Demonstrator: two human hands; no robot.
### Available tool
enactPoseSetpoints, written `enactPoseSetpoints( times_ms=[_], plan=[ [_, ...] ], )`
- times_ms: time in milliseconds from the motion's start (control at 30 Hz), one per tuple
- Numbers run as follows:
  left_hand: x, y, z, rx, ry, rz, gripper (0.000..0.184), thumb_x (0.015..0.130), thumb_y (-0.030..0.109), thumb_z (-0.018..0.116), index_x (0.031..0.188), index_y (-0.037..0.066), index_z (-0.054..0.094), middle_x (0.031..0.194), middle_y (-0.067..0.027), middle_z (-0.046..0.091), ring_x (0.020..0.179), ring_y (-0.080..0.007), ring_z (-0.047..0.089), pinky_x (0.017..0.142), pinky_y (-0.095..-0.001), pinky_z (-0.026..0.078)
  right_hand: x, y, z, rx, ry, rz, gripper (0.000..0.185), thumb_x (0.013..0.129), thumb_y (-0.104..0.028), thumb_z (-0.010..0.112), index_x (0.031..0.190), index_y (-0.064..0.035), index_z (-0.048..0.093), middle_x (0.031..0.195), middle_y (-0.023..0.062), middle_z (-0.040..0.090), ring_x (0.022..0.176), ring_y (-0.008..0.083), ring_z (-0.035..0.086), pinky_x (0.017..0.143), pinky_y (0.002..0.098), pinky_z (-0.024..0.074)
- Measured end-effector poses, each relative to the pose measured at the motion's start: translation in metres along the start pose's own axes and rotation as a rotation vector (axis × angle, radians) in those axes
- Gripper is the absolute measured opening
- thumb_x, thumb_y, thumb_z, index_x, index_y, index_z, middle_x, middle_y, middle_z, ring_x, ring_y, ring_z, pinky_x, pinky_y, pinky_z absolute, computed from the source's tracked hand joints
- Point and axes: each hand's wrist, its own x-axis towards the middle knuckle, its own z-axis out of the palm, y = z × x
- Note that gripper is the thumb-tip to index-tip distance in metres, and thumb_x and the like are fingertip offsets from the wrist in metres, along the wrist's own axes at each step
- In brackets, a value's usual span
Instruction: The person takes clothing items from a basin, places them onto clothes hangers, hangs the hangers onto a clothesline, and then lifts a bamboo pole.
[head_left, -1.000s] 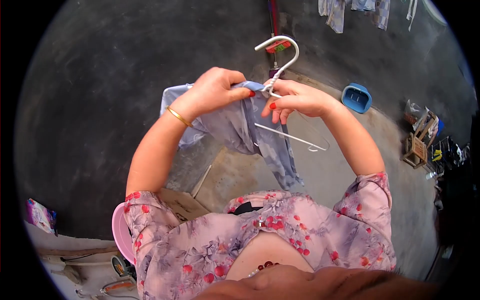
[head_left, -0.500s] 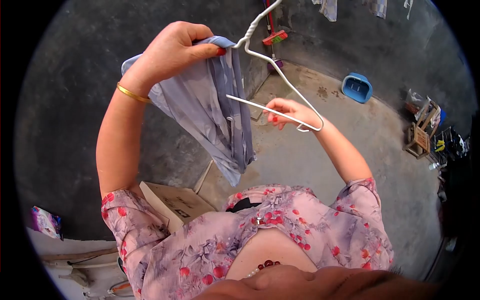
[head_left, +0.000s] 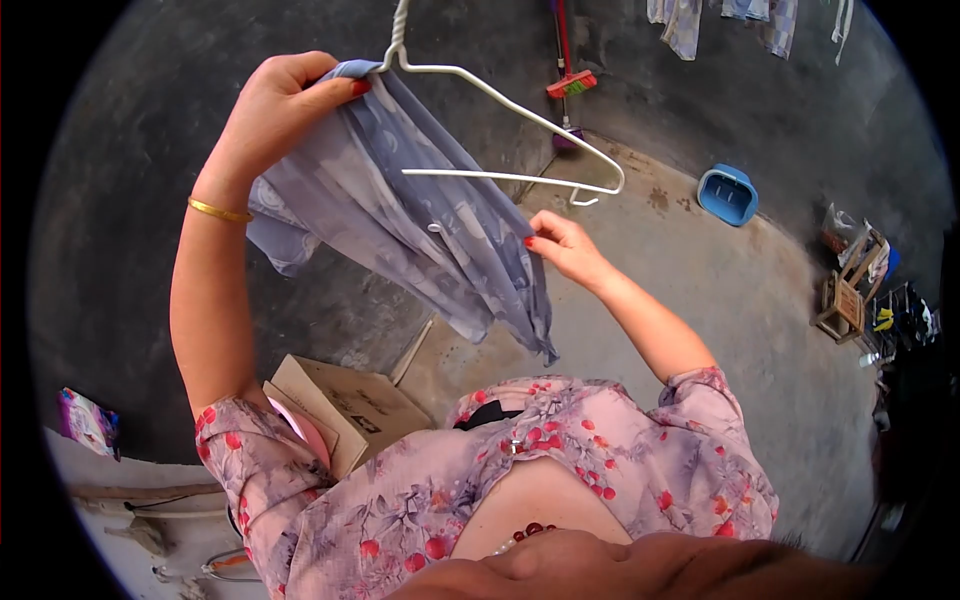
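Beside the white hanger's (head_left: 520, 108) neck, your left hand (head_left: 272, 108) has its grip closed on the blue-grey garment (head_left: 385, 215) (it drapes down from there); below the hanger, your right hand's (head_left: 566, 248) grip pinches its edge.

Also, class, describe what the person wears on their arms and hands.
Loose, short pink sleeves have red berry-like spots and greyish foliage. A gold-coloured bangle circles the left wrist. Red nail polish shows on fingers of the left hand and right hand.
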Motion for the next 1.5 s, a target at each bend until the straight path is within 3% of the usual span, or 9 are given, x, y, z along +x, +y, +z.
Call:
enactPoseSetpoints(
  times_ms=[500, 700, 767, 900, 1133, 1167, 1367, 1467, 1500],
  plan=[
    [-0.016, -0.044, -0.001, 0.108, -0.012, -0.150, 0.020, 0.080, 0.014, 0.063, 0.082, -0.005, 0.065, 0.065, -0.0085, 0.059, 0.061, -0.0116, 0.054, 0.060, -0.0280, 0.044, 0.005, -0.117, -0.072, -0.424, 0.300, -0.243, 0.005, 0.084, -0.002, 0.054, 0.089, -0.0003, 0.055, 0.074, 0.0006, 0.056, 0.070, 0.0067, 0.050, 0.061, 0.0232, 0.0417],
    [-0.019, -0.053, 0.008, 0.063, 0.130, -0.155, 0.023, 0.080, 0.018, 0.065, 0.082, -0.005, 0.065, 0.063, -0.0105, 0.059, 0.057, -0.0131, 0.054, 0.058, -0.0286, 0.044, -0.033, -0.138, -0.010, -0.295, -0.316, -0.266, 0.033, 0.078, 0.003, 0.053, 0.111, -0.0027, 0.056, 0.084, 0.0098, 0.058, 0.070, 0.0187, 0.058, 0.062, 0.0302, 0.0476],
    [-0.022, -0.049, 0.011, 0.041, 0.123, -0.131, 0.022, 0.080, 0.018, 0.065, 0.083, -0.004, 0.066, 0.063, -0.0107, 0.059, 0.057, -0.0133, 0.054, 0.057, -0.0288, 0.044, -0.024, -0.133, -0.017, -0.443, -0.078, -0.276, 0.032, 0.078, 0.004, 0.053, 0.110, -0.0029, 0.056, 0.085, 0.0124, 0.057, 0.069, 0.0212, 0.058, 0.063, 0.0318, 0.0472],
    [-0.025, -0.045, 0.022, 0.010, 0.123, -0.081, 0.020, 0.081, 0.017, 0.065, 0.084, -0.003, 0.066, 0.063, -0.0108, 0.060, 0.057, -0.0134, 0.054, 0.057, -0.0290, 0.044, 0.025, -0.124, -0.027, -0.973, 0.435, -0.733, 0.038, 0.081, -0.003, 0.058, 0.117, -0.0045, 0.050, 0.092, 0.0144, 0.054, 0.075, 0.0290, 0.056, 0.069, 0.0392, 0.0460],
    [-0.028, -0.035, 0.035, -0.072, 0.075, -0.089, 0.018, 0.082, 0.014, 0.064, 0.086, -0.003, 0.066, 0.065, -0.0033, 0.059, 0.062, -0.0072, 0.051, 0.059, -0.0241, 0.042, 0.073, -0.103, -0.016, -1.005, 0.237, -0.708, 0.024, 0.082, -0.002, 0.054, 0.105, -0.0048, 0.050, 0.079, 0.0119, 0.058, 0.075, 0.0331, 0.057, 0.066, 0.0404, 0.0469],
    [-0.028, -0.034, 0.040, -0.084, 0.128, -0.034, 0.021, 0.080, 0.019, 0.066, 0.082, -0.001, 0.066, 0.064, -0.0139, 0.061, 0.056, -0.0170, 0.057, 0.055, -0.0306, 0.044, 0.077, -0.107, -0.011, -0.966, 0.250, -0.738, 0.025, 0.082, -0.002, 0.053, 0.106, -0.0052, 0.050, 0.080, 0.0121, 0.059, 0.074, 0.0331, 0.058, 0.065, 0.0403, 0.0476],
    [-0.028, -0.025, 0.054, 0.002, 0.162, -0.004, 0.022, 0.078, 0.023, 0.067, 0.079, 0.001, 0.065, 0.068, -0.0170, 0.061, 0.063, -0.0315, 0.061, 0.058, -0.0378, 0.046, 0.097, -0.143, 0.018, -0.891, 0.295, -0.839, 0.024, 0.081, -0.002, 0.053, 0.105, -0.0059, 0.051, 0.087, 0.0134, 0.063, 0.076, 0.0330, 0.062, 0.061, 0.0397, 0.0507],
    [-0.032, -0.035, 0.050, 0.022, 0.180, 0.002, 0.019, 0.080, 0.016, 0.068, 0.088, -0.001, 0.064, 0.072, -0.0126, 0.061, 0.061, -0.0180, 0.057, 0.059, -0.0300, 0.045, 0.104, -0.159, 0.014, -0.953, 0.324, -0.876, 0.021, 0.081, -0.003, 0.054, 0.101, -0.0093, 0.054, 0.079, 0.0098, 0.061, 0.072, 0.0302, 0.063, 0.058, 0.0384, 0.0503],
    [-0.035, -0.039, 0.049, 0.070, 0.231, 0.034, 0.020, 0.079, 0.019, 0.068, 0.088, 0.001, 0.064, 0.073, -0.0132, 0.062, 0.065, -0.0220, 0.058, 0.060, -0.0319, 0.046, 0.106, -0.162, 0.011, -0.993, 0.337, -0.878, 0.021, 0.081, -0.004, 0.054, 0.101, -0.0099, 0.054, 0.077, 0.0089, 0.061, 0.071, 0.0294, 0.062, 0.057, 0.0380, 0.0501]
  ],
)
